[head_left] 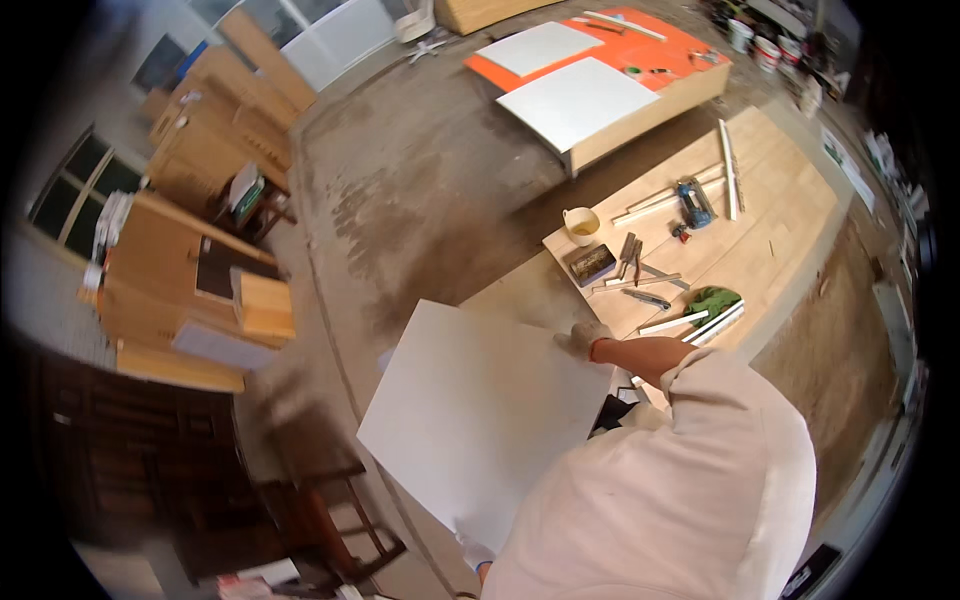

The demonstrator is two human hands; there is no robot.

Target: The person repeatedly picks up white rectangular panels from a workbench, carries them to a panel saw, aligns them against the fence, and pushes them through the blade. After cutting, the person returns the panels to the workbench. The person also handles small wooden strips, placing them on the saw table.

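A large white board [480, 420] is held out in front of my body, off the workbench's near left corner. My right hand [583, 341], in a pale glove with a red cuff, grips its far right edge. At the lower edge of the picture, my left hand [474, 550], also gloved, holds the board's near corner; its fingers are partly hidden. Close to my right hand on the wooden workbench [785, 195] are a utility knife [647, 299], a dark green cloth [714, 303] and several white strips [674, 323].
The workbench also carries a blue power tool [694, 203], a cream bucket [581, 226] and a dark box [592, 264]. Beyond it, an orange-topped table [660, 45] bears two white panels [575, 100]. Wooden panels [190, 275] lean at left, near a dark wooden stool [345, 520].
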